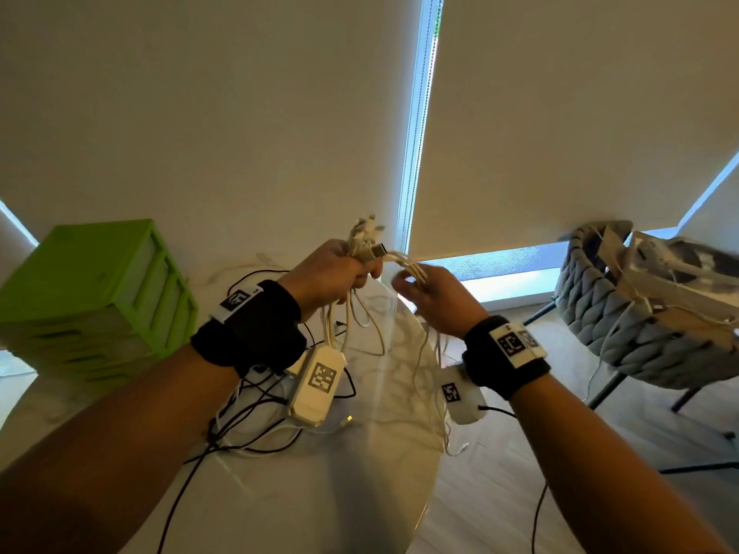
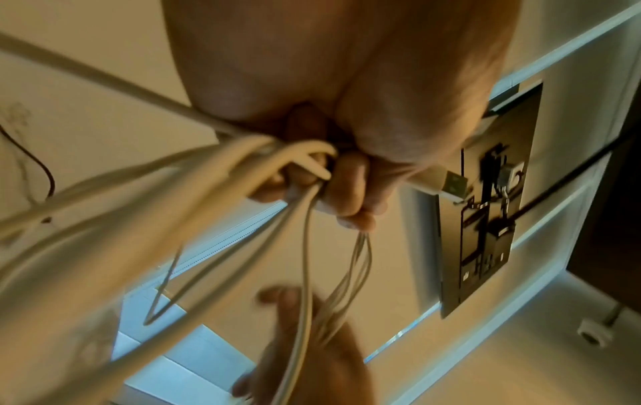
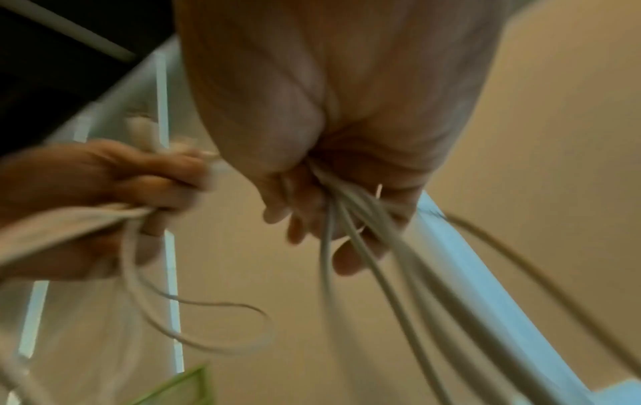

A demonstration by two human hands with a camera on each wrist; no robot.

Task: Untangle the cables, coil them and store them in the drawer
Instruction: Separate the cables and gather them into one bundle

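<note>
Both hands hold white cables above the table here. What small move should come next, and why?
Probably the right hand should draw its thin white strands away from the left hand, which grips the bundle of white cables near the plug ends. Loops hang tangled below both hands, with black cables on the white marble table, so nothing looks ready for the green plastic drawer unit.

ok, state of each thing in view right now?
left hand: grips white cable bundle, plug ends up
right hand: holds white strands, fingers curled
black cables: tangled on table
green drawer unit: drawers shut
grey chair: holds clutter
</note>
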